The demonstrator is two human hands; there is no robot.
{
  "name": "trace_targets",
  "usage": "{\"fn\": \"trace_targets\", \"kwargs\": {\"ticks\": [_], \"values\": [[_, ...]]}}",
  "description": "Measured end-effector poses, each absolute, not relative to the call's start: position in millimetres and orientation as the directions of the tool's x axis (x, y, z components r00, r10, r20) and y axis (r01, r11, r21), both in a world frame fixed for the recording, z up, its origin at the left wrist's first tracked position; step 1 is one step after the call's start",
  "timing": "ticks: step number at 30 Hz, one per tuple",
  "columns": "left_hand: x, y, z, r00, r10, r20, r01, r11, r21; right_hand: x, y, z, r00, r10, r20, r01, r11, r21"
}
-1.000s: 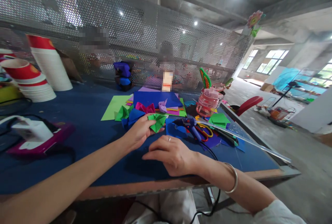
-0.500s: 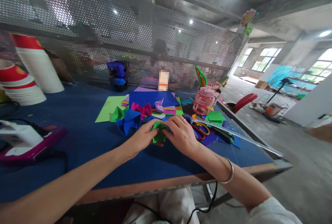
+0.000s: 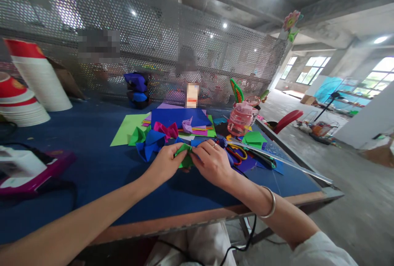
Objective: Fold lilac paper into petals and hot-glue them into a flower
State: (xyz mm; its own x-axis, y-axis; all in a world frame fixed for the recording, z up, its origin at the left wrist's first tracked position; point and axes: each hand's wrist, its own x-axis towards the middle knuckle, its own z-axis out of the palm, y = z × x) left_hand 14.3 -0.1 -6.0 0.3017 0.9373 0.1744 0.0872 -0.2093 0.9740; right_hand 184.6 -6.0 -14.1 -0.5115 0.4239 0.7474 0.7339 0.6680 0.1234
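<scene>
A small folded green paper (image 3: pixel 185 158) is held between my two hands over the blue table. My left hand (image 3: pixel 164 162) pinches its left side with thumb and fingers. On its right side, my right hand (image 3: pixel 212 161), with a ring and a bangle, closes its fingers on the paper. Just beyond my left hand lie a folded blue paper (image 3: pixel 150 145), a folded green piece (image 3: pixel 139 135) and a magenta one (image 3: pixel 166 130). A small lilac folded piece (image 3: pixel 187 125) rests on a stack topped by blue paper (image 3: pixel 178 117).
Yellow- and red-handled scissors (image 3: pixel 238 152) and a long metal ruler (image 3: pixel 286 161) lie to the right. Behind them stands a pink bottle (image 3: pixel 240 119). Stacked paper cups (image 3: pixel 41 79) and a magenta power strip (image 3: pixel 40 175) are at the left. A perforated metal screen (image 3: pixel 147 44) rises behind.
My right hand has shifted slightly down and left around the green paper, whose visible shape has changed. The whole view has moved a little.
</scene>
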Motion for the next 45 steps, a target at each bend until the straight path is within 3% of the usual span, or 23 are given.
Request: {"fn": "trace_targets", "kwargs": {"ticks": [4,8,10,19,22,29,38,41,45], "values": [[13,-1,-5,0.308,0.927,0.213,0.119,-0.26,0.958,183,-10,-10,-0.421,0.445,0.79,0.671,0.739,-0.059],[12,-1,-6,0.327,0.922,0.208,0.093,-0.25,0.964,185,-9,-8,-0.285,0.581,0.762,0.571,0.741,-0.352],[12,0,-6,0.329,0.926,0.187,0.07,-0.221,0.973,186,-8,-8,-0.264,0.636,0.725,0.547,0.718,-0.43],[4,14,2,0.198,0.979,-0.055,0.013,0.053,0.999,198,-37,8,-0.373,0.651,0.661,0.623,0.704,-0.342],[-1,19,6,0.136,0.989,-0.05,0.02,0.048,0.999,218,-56,2,-0.37,0.699,0.611,0.685,0.65,-0.329],[-3,22,12,0.113,0.994,-0.011,0.001,0.011,1.0,278,-47,-23,-0.052,0.756,0.652,0.907,0.309,-0.287],[-8,22,16,0.113,0.993,-0.028,0.061,0.021,0.998,262,15,-18,-0.221,0.892,0.394,0.907,0.337,-0.254],[-9,23,16,0.135,0.991,-0.023,0.058,0.015,0.998,256,24,-11,-0.205,0.923,0.326,0.898,0.31,-0.311],[-10,27,12,0.141,0.99,-0.018,0.05,0.011,0.999,249,31,6,-0.216,0.902,0.373,0.762,0.395,-0.514]]}}
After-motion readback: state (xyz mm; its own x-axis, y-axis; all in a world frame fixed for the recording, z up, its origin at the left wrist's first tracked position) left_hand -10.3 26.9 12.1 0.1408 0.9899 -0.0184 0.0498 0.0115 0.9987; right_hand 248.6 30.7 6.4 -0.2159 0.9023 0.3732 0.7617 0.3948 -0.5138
